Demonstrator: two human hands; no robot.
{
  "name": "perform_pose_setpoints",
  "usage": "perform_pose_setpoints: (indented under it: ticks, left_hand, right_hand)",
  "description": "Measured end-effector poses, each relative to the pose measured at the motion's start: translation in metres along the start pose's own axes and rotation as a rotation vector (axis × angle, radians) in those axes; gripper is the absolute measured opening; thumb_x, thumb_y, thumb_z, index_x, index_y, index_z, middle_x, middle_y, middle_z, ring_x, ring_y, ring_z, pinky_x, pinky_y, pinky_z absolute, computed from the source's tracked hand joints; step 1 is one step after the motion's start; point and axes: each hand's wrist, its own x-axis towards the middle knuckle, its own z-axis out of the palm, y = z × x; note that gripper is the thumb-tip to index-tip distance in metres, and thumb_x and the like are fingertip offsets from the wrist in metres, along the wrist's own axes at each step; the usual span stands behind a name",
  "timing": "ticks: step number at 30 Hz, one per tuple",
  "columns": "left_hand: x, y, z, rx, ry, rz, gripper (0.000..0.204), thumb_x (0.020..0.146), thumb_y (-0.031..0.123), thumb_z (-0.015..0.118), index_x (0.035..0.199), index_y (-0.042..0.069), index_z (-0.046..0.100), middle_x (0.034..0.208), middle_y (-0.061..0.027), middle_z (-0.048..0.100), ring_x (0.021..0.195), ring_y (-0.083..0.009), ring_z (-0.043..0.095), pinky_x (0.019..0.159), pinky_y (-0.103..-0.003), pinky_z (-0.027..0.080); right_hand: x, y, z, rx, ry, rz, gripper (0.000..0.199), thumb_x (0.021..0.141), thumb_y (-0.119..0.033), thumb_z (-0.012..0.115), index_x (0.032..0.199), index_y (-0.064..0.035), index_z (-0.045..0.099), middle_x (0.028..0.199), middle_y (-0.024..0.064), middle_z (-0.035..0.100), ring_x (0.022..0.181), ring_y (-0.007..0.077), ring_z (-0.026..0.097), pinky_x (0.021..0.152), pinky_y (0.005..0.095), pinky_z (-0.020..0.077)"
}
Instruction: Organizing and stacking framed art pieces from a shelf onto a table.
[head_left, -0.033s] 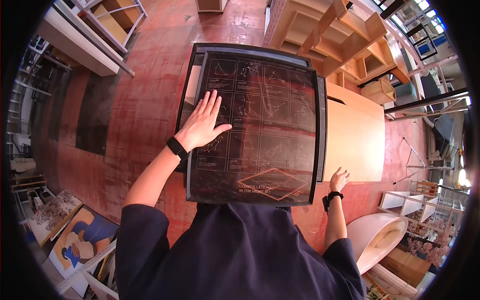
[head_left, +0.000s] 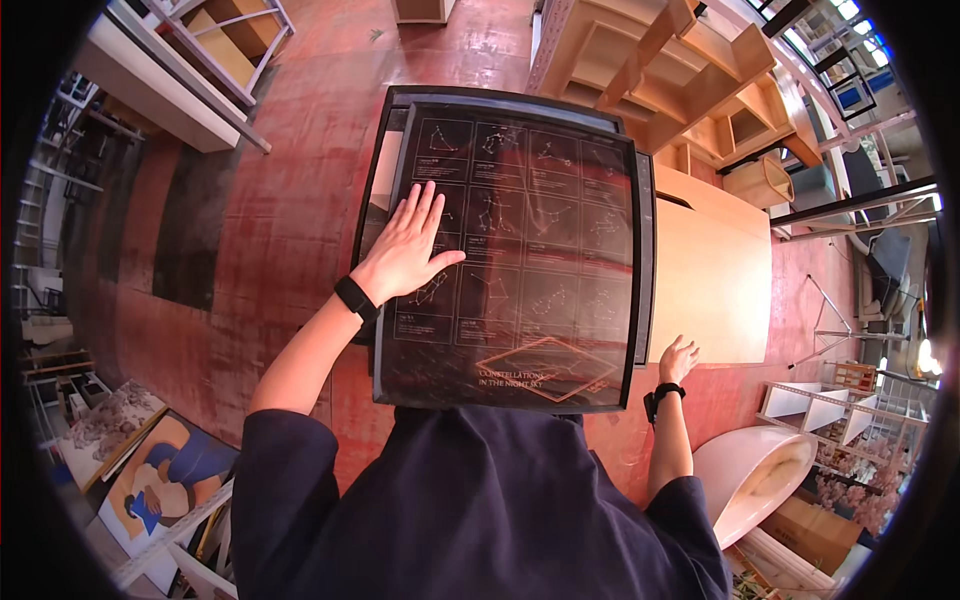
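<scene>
A black-framed poster [head_left: 540, 245] with a dark sheet of constellation drawings lies in front of my body, its glossy front facing up. Below it, a second dark frame [head_left: 643, 270] sticks out along the right side and the far edge. My left hand [head_left: 410, 245] rests flat on the left part of the poster, fingers straight and thumb out to the side. My right hand [head_left: 679, 358] is by the near edge of a pale wooden tabletop [head_left: 715, 270], fingers apart and slightly bent, with nothing visible in it. Whether it touches the wood I cannot tell.
Wooden shelving [head_left: 650, 75] stands beyond the tabletop, near a small wooden bin [head_left: 758, 182]. A large white rounded shell [head_left: 740, 480] sits at the lower right. A painting [head_left: 165, 475] leans at the lower left. A long white bench-like piece [head_left: 150, 85] is at the far left.
</scene>
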Motion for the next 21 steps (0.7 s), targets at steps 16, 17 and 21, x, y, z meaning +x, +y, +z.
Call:
perform_pose_setpoints:
  ticks: [16,17,21]
  left_hand:
    - [-0.001,-0.002,-0.018,-0.145,-0.140,0.019,0.126,0.061,0.067,0.069,0.144,-0.001,0.003,0.151,-0.0233,-0.004,0.140,-0.0366,-0.002,0.114,-0.045,0.008]
    - [0.002,-0.002,-0.020,-0.142,-0.150,0.024,0.126,0.061,0.067,0.069,0.144,-0.001,0.003,0.151,-0.0233,-0.004,0.140,-0.0366,-0.002,0.114,-0.045,0.008]
    - [0.000,-0.002,-0.028,-0.251,-0.151,0.016,0.129,0.054,0.055,0.080,0.146,0.005,0.005,0.152,-0.0196,-0.003,0.140,-0.0360,-0.002,0.114,-0.045,0.011]
  right_hand:
    - [-0.017,-0.003,0.098,0.096,-0.144,-0.472,0.065,0.094,-0.030,0.047,0.142,0.0020,0.015,0.143,0.0259,0.027,0.133,0.0370,0.026,0.109,0.0440,0.0246]
    - [-0.016,-0.008,0.096,0.102,-0.139,-0.461,0.065,0.094,-0.030,0.047,0.142,0.0020,0.016,0.143,0.0259,0.027,0.133,0.0370,0.026,0.109,0.0440,0.0246]
    - [-0.026,-0.022,0.094,0.133,-0.126,-0.434,0.064,0.095,-0.030,0.046,0.142,0.0022,0.016,0.142,0.0260,0.027,0.133,0.0369,0.026,0.109,0.0438,0.0245]
